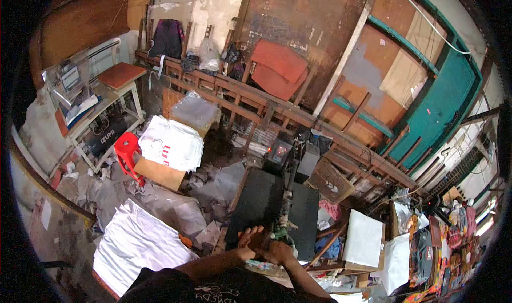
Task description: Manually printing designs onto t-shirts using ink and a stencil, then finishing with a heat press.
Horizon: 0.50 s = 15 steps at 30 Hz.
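In front of me stands a heat press with a wide black plate (256, 199). Its long lever (286, 194) runs over the plate toward my body. Greenish cloth wraps the lever's near end (279, 232). My right hand (278, 252) is closed around that wrapped end. Close beside it on the left, my left hand (250, 243) is raised at the plate's front edge, its fingers stretched out and holding nothing I can see. Patterned cloth shows below my hands, partly hidden by my forearms.
A stack of white printed shirts (170, 143) sits left of the press beside a red stool (127, 152). Nearer lies a pile of white fabric (141, 244). A white-topped stand (364, 239) is at right. A control box (278, 151) stands behind the plate. Plastic sheets litter the floor.
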Each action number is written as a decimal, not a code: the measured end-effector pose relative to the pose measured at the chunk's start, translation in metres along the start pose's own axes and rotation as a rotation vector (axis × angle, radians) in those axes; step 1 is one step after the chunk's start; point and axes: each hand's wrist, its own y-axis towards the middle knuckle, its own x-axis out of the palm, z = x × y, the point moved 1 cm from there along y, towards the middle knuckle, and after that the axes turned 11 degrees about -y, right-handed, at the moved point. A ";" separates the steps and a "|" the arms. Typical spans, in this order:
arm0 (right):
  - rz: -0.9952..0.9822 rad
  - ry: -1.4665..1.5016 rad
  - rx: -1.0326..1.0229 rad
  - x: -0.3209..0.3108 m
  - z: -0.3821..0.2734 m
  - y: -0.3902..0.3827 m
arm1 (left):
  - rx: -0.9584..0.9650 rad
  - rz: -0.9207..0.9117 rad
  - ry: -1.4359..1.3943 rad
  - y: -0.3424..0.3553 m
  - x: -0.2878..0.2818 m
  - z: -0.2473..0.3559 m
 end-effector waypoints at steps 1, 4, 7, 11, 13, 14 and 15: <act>-0.020 0.071 -0.007 0.000 0.012 0.000 | 0.105 0.000 0.236 0.008 0.012 0.031; -0.101 0.184 -0.018 0.001 -0.028 -0.010 | 0.361 0.002 0.969 -0.007 -0.008 0.084; -0.066 0.156 -0.057 0.012 -0.002 0.007 | 0.383 -0.059 1.520 0.014 -0.012 0.037; -0.123 0.101 0.041 0.015 -0.001 0.010 | 0.156 -0.343 1.438 -0.002 -0.016 -0.019; 0.530 0.140 -0.386 0.083 0.022 0.024 | 0.393 -0.243 1.540 -0.006 -0.016 -0.011; 0.304 0.201 -0.210 0.089 0.025 0.033 | 0.374 -0.255 1.523 0.001 -0.013 -0.007; 0.079 0.259 -0.030 0.091 0.025 0.035 | 0.185 -0.391 1.460 0.007 -0.012 -0.004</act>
